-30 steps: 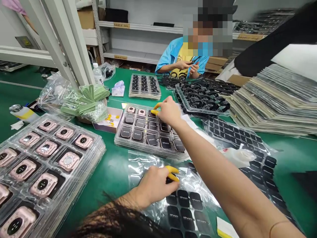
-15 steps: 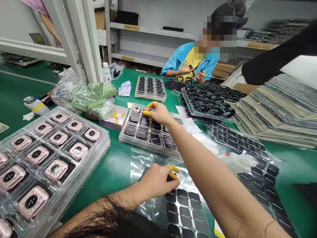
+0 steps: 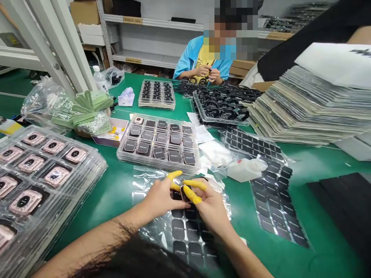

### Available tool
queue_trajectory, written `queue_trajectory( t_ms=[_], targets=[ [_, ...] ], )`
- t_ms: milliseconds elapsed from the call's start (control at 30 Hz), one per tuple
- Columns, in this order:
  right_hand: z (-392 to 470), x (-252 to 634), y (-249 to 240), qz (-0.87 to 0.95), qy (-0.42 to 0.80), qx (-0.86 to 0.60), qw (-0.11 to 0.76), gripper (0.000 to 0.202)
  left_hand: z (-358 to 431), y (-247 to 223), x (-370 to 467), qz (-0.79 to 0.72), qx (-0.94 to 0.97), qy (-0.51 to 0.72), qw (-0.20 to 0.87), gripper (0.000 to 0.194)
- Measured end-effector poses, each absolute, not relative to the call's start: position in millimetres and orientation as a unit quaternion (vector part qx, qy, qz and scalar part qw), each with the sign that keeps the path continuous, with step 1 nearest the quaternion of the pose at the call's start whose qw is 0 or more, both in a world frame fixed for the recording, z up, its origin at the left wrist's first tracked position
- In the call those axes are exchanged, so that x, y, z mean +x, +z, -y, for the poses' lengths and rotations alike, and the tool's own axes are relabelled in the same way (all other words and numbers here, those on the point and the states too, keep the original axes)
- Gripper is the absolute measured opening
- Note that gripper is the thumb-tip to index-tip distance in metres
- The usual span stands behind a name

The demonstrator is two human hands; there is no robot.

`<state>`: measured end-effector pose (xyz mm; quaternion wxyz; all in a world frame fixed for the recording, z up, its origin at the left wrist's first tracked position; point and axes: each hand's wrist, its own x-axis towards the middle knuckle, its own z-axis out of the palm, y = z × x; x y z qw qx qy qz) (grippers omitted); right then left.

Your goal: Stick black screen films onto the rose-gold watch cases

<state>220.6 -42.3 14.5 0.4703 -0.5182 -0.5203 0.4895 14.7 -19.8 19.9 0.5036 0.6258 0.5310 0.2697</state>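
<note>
My right hand (image 3: 207,200), with yellow finger covers, pinches a small watch case (image 3: 184,194) above the sheet of black square stickers (image 3: 191,230). Close on its left is my left hand (image 3: 162,197), its covered forefinger raised and its thumb under the case; its fingers are bent around a dark piece partly hidden between the hands. Behind them lies a clear tray (image 3: 158,164) holding several dark-faced square watch cases and one pink case with its back up. A stack of clear trays (image 3: 87,170) with pink watch cases stands at the left.
Beyond the tray are green straps (image 3: 89,106), a small box (image 3: 111,139) and a bottle (image 3: 100,80). Black straps (image 3: 223,102) and a tall stack of sheets (image 3: 307,104) lie back right. A white squeeze bottle (image 3: 246,168) is at right. A person in blue sits opposite.
My right hand has come back from the tray to beside my left hand, now with a watch case in its fingers. The view has shifted right and down.
</note>
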Motion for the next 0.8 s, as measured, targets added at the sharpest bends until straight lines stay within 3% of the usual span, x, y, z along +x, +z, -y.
queue_trajectory(
  t_ms=[167,367,467,633,700,800],
  targets=[
    [45,213,7,0.478,0.508,-0.524,0.488,0.045,24,18,14,-0.522,0.603,0.286,0.531,0.096],
    [59,191,-2,0.475,0.444,-0.551,0.523,0.046,26,21,14,-0.515,0.641,0.29,0.49,0.046],
    [49,220,14,0.509,0.436,-0.552,0.497,0.037,26,22,13,-0.523,0.641,0.294,0.478,0.048],
    [23,319,39,0.581,0.489,-0.583,0.288,0.036,21,24,11,-0.519,0.604,0.31,0.519,0.058],
    [16,343,39,0.611,0.413,-0.632,0.239,0.033,19,25,11,-0.513,0.592,0.304,0.541,0.061],
    [10,347,32,0.616,0.28,-0.693,0.249,0.035,17,27,11,-0.508,0.583,0.3,0.558,0.064]
  ],
)
